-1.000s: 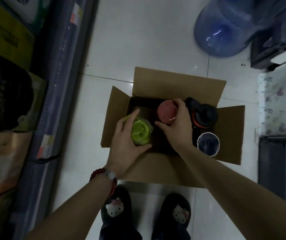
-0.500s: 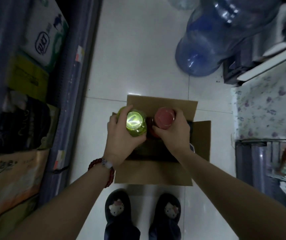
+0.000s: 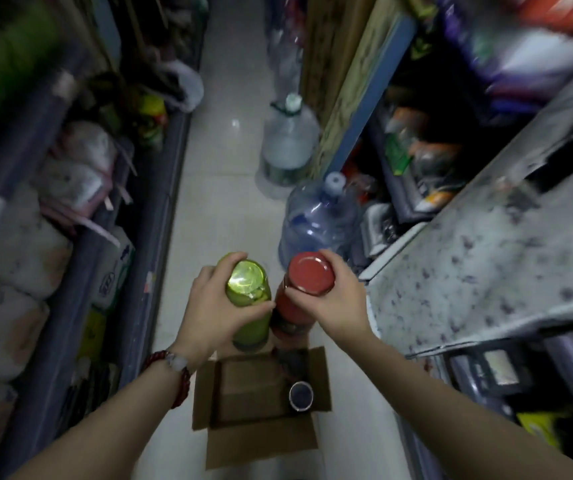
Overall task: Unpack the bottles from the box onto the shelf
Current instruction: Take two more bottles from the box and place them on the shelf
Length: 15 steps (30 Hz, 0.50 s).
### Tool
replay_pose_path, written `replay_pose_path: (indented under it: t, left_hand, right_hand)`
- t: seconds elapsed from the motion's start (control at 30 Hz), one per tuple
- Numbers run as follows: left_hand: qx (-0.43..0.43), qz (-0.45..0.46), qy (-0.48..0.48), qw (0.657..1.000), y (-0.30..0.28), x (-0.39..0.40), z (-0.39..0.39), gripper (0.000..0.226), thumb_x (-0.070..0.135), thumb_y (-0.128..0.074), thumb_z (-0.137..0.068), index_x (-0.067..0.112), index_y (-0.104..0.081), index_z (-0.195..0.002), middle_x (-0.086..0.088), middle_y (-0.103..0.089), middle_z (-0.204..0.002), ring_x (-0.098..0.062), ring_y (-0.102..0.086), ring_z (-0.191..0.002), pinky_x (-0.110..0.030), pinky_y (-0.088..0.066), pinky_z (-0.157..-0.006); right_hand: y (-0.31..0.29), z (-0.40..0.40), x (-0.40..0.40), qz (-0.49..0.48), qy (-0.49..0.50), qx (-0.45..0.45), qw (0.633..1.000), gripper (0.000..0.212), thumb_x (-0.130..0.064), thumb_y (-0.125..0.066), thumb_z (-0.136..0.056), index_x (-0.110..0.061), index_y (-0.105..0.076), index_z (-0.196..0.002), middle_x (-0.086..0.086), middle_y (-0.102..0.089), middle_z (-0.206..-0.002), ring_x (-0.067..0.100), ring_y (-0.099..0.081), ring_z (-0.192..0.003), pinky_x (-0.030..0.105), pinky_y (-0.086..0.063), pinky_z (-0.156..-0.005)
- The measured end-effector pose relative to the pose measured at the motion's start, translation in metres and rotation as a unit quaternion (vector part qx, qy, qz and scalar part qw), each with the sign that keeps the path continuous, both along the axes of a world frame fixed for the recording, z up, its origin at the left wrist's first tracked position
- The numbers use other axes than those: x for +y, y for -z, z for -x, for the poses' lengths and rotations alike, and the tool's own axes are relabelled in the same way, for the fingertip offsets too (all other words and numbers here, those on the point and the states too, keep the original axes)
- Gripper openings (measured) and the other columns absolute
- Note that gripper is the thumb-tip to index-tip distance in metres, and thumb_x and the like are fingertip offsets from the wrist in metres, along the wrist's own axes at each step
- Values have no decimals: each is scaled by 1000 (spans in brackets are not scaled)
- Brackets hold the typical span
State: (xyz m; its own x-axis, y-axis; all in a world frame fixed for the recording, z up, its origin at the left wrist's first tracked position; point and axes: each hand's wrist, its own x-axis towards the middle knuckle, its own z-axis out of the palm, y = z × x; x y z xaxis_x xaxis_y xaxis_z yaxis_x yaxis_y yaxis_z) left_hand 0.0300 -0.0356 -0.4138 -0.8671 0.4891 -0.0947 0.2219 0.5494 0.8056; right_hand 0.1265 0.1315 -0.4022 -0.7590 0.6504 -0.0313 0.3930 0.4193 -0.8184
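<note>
Green cylindrical plastic bottle and red-capped red bottle, both upright (caps toward camera), grasped by left hand and right hand respectively, above open cardboard box.

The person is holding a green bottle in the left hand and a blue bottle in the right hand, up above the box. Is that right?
Not quite. The bottle in the right hand is red, not blue, as the head view shows. The rest is right: the left hand holds the green bottle, and both are lifted above the box.
</note>
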Motion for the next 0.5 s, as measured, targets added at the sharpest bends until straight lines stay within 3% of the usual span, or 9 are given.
replay_pose_path:
  t: [0.17, 0.37, 0.5]
  left_hand:
    - [17, -80, 47, 996, -119, 31, 3, 85, 42, -86, -58, 44, -43, -132, 6, -52, -119, -9, -49, -109, -29, -43, -98]
    - [-4, -206, 133, 969, -250, 79, -9, 90, 52, -84, -48, 51, -44, -128, 10, -60, -125, -9, -60, -112, -38, -51, -97]
    - [-22, -265, 198, 943, -325, 110, -33, 85, 43, -88, -55, 49, -46, -128, 14, -60, -124, -3, -61, -108, -31, -51, -94]
  right_hand:
    - [-114, -20, 21, 22, 60, 68, 996, 87, -59, -78, -47, -37, -47, -124, -9, -62, -120, 13, -58, -114, 40, -49, -98]
    - [-253, -62, 47, 36, 125, 162, 978, 65, -37, -89, -56, -24, -58, -112, -7, -68, -108, 2, -65, -96, 29, -53, -89]
    - [-332, -99, 58, 14, 170, 224, 960, 64, -50, -85, -49, -29, -62, -106, -7, -72, -103, 7, -69, -95, 36, -55, -89]
